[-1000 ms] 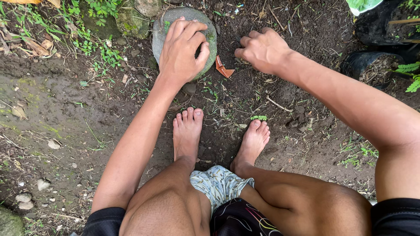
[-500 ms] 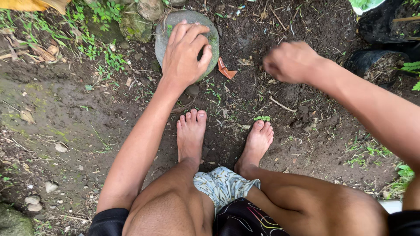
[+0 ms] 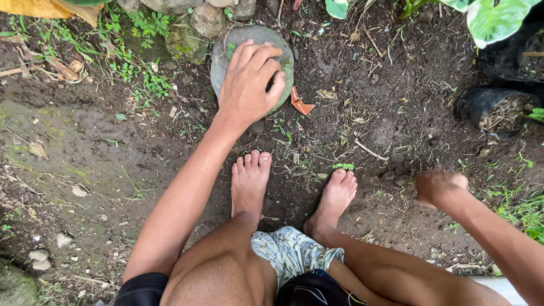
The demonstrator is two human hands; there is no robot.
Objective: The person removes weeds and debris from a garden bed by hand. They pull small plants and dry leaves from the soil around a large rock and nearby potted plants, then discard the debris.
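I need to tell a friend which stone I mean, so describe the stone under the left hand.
Start at the row of mossy rocks along the top edge of the dirt patch. Just right of them lies the round stone, with the left hand spread flat on it. It is smooth, grey-green and disc-like, unlike its lumpy neighbours, and an orange shard lies at its right.

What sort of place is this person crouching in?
Probably a garden or backyard plot outdoors: bare damp soil with small weeds, and a black nursery pot filled with earth. The left hand rests on a rounded mossy stone.
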